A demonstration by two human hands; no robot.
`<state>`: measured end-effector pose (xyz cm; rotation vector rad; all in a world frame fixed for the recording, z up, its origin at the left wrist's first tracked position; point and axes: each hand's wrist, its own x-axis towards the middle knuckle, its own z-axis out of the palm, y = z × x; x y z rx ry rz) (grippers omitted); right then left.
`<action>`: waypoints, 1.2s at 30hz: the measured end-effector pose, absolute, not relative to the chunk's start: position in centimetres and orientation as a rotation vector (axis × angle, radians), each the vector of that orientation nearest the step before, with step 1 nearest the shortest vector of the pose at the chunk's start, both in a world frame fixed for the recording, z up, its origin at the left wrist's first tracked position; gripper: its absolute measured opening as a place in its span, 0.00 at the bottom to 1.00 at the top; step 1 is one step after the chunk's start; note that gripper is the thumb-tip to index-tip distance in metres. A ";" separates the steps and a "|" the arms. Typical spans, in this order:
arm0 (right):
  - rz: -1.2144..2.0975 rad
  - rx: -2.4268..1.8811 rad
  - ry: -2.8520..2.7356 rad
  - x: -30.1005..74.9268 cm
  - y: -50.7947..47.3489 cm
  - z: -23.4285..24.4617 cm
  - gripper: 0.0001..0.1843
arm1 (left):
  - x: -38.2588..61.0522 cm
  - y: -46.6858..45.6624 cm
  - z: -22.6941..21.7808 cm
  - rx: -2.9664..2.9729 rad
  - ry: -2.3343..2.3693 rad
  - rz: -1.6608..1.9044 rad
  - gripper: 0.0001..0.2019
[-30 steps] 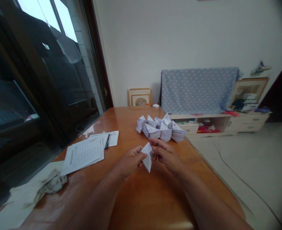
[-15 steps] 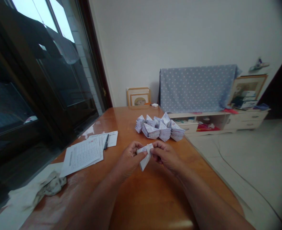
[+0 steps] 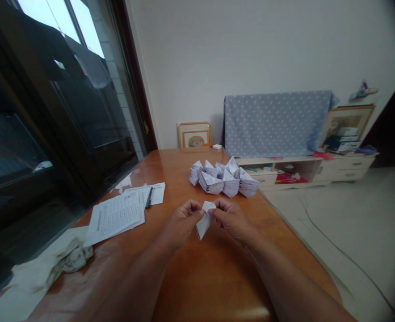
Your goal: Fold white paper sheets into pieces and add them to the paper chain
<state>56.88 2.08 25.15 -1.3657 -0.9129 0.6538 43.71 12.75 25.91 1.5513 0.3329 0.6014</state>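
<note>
- Folded piece [image 3: 203, 226]: matt white paper, creased
- Folded stacks [image 3: 214, 184]: matt paper, ridged along their layered sides
- Table [image 3: 214, 277]: wood, smooth and glossy, with reflections
- Loose sheets [image 3: 113, 217]: flat matt paper
- Crumpled bundle [image 3: 75, 258]: cloth-like, wrinkled
- Dotted cover [image 3: 274, 123]: soft matt cloth
- Floor [image 3: 368, 219]: smooth, faintly shiny

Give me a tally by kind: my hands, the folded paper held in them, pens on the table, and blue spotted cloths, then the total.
Hands: 2, the left hand and the right hand
Held folded paper: 1
Pen: 1
Blue spotted cloth: 1
Total: 5
</note>
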 end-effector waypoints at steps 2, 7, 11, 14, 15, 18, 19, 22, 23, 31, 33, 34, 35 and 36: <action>0.599 -1.392 -0.937 56.9 2.3 24.8 0.07 | 43.8 12.9 25.8 1.513 0.326 0.572 0.10; 0.468 -1.494 -0.991 57.4 2.8 23.7 0.05 | 43.9 13.1 25.4 1.460 0.345 0.476 0.10; 0.438 -1.500 -1.000 57.4 2.8 23.7 0.06 | 43.8 13.1 25.5 1.435 0.360 0.462 0.10; 0.481 -1.483 -0.999 57.3 2.7 23.9 0.07 | 43.7 13.1 25.8 1.420 0.388 0.459 0.10; 0.478 -1.484 -0.999 57.3 2.8 23.9 0.07 | 43.7 13.1 25.8 1.420 0.392 0.457 0.09; 0.416 -1.486 -1.005 57.4 3.1 23.5 0.05 | 43.7 13.0 25.8 1.431 0.384 0.439 0.10; 0.392 -1.488 -1.009 57.5 3.2 23.3 0.05 | 43.7 13.0 25.8 1.435 0.381 0.434 0.10; 0.328 -1.524 -1.031 57.7 3.4 22.8 0.05 | 43.7 12.9 25.9 1.445 0.378 0.433 0.09; 0.313 -1.541 -1.037 57.8 3.4 22.7 0.05 | 43.7 12.9 25.9 1.451 0.379 0.436 0.09; 0.571 -1.436 -0.957 57.6 2.7 23.9 0.03 | 43.5 12.8 26.5 1.484 0.391 0.423 0.09; 0.687 -1.386 -0.876 57.6 2.5 24.4 0.05 | 43.6 12.7 26.5 1.495 0.413 0.429 0.09; 0.716 -1.368 -0.856 57.6 2.3 24.5 0.07 | 43.6 12.7 26.5 1.498 0.422 0.440 0.10; 0.726 -1.357 -0.854 57.6 2.2 24.7 0.10 | 43.6 12.7 26.4 1.501 0.425 0.453 0.10; 0.727 -1.354 -0.866 57.6 2.1 24.8 0.12 | 43.6 12.7 26.3 1.505 0.421 0.467 0.10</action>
